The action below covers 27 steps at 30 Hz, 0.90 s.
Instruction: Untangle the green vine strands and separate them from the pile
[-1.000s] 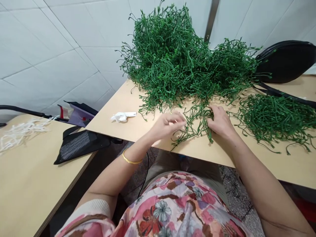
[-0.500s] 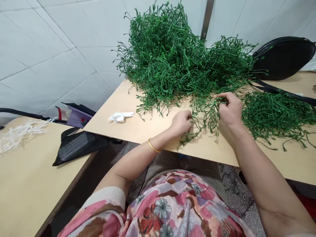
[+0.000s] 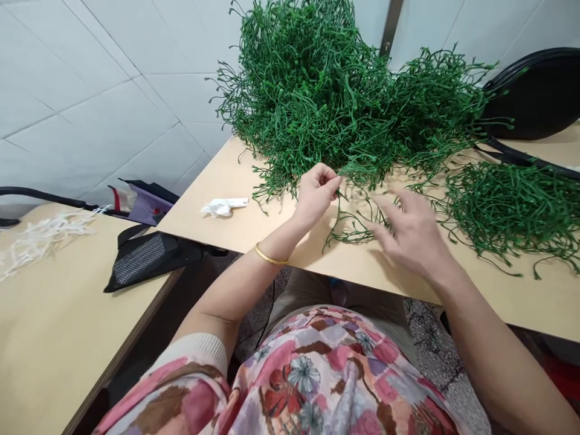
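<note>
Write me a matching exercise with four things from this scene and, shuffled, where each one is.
1. Larger green heap
2. Gold bangle
3. White strips
4. Smaller green pile

A. around the left wrist
B. right of the right hand
C. at the back of the work table
D. on the left table

Pairs: 1-C, 2-A, 3-D, 4-B

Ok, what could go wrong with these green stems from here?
The loose stems between the left hand and right hand cross one another and might snag. Some lie near the front edge of the table and could be brushed off. The smaller pile sits close to the large heap, so the two might mix.
</note>
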Tool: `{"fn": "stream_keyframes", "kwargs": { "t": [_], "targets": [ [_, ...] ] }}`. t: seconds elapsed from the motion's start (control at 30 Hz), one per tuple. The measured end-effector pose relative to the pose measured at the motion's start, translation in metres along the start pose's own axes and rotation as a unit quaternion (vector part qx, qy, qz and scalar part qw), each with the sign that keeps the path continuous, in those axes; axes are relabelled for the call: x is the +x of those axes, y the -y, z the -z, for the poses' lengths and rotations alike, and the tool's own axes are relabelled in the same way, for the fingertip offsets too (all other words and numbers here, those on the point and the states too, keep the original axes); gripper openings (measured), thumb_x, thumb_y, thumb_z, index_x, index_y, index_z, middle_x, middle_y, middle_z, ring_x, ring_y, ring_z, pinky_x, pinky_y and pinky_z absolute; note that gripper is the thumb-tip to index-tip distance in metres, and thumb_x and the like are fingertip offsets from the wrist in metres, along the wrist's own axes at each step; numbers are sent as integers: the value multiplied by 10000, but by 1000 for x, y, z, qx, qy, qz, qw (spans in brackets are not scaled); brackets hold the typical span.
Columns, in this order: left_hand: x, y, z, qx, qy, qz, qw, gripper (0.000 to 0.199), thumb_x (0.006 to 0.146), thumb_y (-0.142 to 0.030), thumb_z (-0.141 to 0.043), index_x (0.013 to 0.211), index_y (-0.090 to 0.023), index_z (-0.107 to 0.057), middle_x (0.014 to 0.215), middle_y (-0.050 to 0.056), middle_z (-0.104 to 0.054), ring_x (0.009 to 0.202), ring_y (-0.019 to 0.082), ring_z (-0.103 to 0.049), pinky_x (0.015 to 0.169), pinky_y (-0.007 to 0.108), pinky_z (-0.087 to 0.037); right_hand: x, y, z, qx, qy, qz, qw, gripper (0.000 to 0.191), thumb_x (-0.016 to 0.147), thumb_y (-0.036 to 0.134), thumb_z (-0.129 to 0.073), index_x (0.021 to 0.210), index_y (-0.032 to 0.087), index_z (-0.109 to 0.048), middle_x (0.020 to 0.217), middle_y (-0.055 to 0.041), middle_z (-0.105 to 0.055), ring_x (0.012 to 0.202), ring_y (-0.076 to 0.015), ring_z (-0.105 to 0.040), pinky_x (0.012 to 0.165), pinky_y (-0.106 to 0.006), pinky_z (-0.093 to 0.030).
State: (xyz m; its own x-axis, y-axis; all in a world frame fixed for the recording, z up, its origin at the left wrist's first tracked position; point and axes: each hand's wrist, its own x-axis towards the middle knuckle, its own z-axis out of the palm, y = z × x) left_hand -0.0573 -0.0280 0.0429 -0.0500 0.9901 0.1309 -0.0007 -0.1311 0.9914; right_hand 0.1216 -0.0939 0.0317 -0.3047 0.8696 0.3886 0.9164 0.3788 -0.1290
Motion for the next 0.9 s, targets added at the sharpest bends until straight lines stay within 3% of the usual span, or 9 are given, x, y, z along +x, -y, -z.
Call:
{"fn": "stream_keyframes", "kwargs": {
  "t": [0.1,0.2,0.3,0.4,0.47,0.53,0.63,0.77,0.9],
  "targets": [
    [5,-19,15,-21,-43,-81,996,239,749,-195,-655,661,-180,-433,576,-55,-464,522,41,-487,488,190,-373,-14,8,-19,15,70,82,994,329,907,326,-413,1164,233,-596,1263,-160,-478,1088,-302,-452,861,-456,-409],
    [8,-46,41,-81,-117,-142,980,283,752,-272,-688,691,-206,-419,600,-52,-480,559,45,-476,486,199,-360,-21,-5,-33,29,64,101,992,288,917,287,-403,1095,226,-621,1212,-155,-497,1047,-274,-458,830,-416,-416],
    [0,-66,61,-124,-120,-159,972,229,790,-231,-648,705,-214,-436,625,-58,-505,552,41,-470,508,210,-383,-8,-24,-35,21,60,125,990,259,904,270,-426,1047,220,-636,1185,-155,-505,1049,-279,-450,802,-404,-413],
    [-22,-62,58,-123,-69,-54,988,252,754,-272,-683,684,-199,-452,595,-53,-520,526,50,-507,474,207,-369,19,-39,-33,-11,58,130,990,230,882,257,-460,1006,201,-646,1219,-167,-499,1104,-316,-420,799,-429,-405],
    [-42,-46,48,-129,4,38,991,267,713,-279,-710,668,-181,-466,576,-45,-533,490,64,-532,451,208,-376,36,-45,-32,-21,39,115,992,212,864,269,-492,982,183,-646,1250,-177,-492,1146,-346,-393,818,-459,-395],
    [-64,-25,37,-149,74,143,976,263,677,-271,-724,672,-162,-485,565,-39,-546,463,83,-554,448,214,-406,43,-47,-31,-24,20,102,994,207,849,278,-516,967,167,-646,1265,-186,-495,1176,-370,-374,839,-486,-385],
    [-91,1,28,-187,106,264,940,270,640,-245,-737,697,-140,-495,576,-36,-561,466,89,-577,463,202,-435,37,-45,-24,-24,8,97,995,211,843,252,-513,983,170,-648,1269,-176,-523,1205,-384,-371,882,-530,-371],
    [-104,12,24,-225,108,326,912,242,668,-214,-711,712,-137,-486,584,-28,-572,497,101,-596,503,225,-487,10,-32,-4,8,-56,57,997,234,837,203,-509,1011,192,-666,1105,-140,-647,1092,-318,-510,919,-524,-391],
    [-92,10,11,-257,111,336,899,144,731,-109,-630,711,-132,-489,579,-17,-568,544,103,-606,554,234,-503,-23,-7,13,182,-152,-47,970,192,871,237,-510,909,167,-684,865,-90,-705,829,-201,-634,764,-351,-491]
  ]
}}
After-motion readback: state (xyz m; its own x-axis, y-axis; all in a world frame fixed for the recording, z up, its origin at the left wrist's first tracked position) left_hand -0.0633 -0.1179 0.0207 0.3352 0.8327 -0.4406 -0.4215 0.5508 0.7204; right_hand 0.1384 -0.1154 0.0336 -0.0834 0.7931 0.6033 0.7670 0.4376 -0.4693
